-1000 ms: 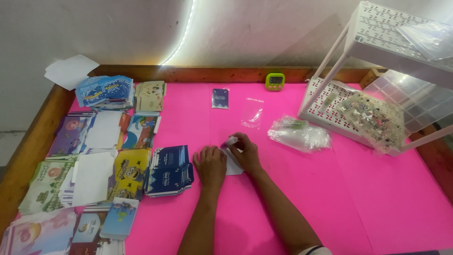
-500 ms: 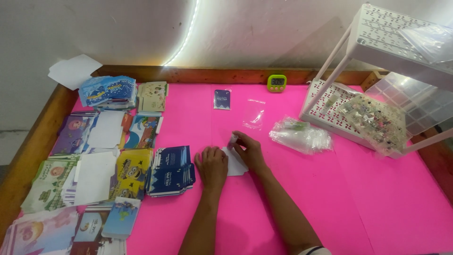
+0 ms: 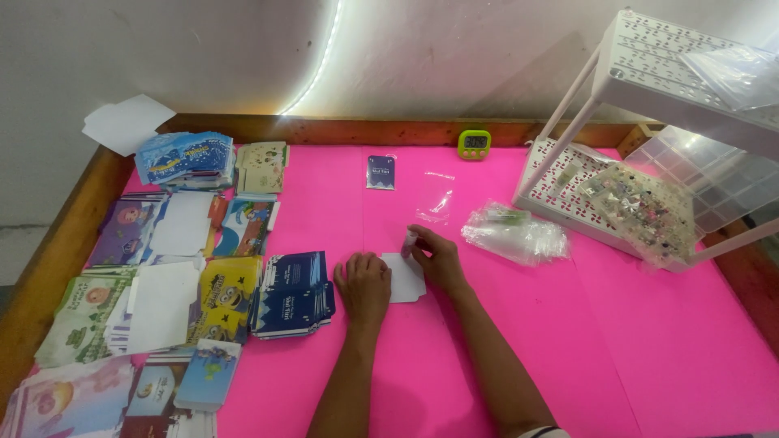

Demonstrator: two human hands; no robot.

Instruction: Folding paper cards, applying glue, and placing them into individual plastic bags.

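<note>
Left hand [image 3: 365, 285] lies flat, fingers released, pressing the left edge of a white card blank [image 3: 404, 278] on the pink worktop [image 3: 649, 341]. Right hand [image 3: 434, 258] rests on the blank's right side, its fingers curled over the upper corner; whether they pinch a flap cannot be told. The blank lies centre, between both hands, just right of the dark blue card stack [image 3: 292, 294]. Judgement: folding step in hand. Next move calls for steady hold-down left, a clean crease right.
</note>
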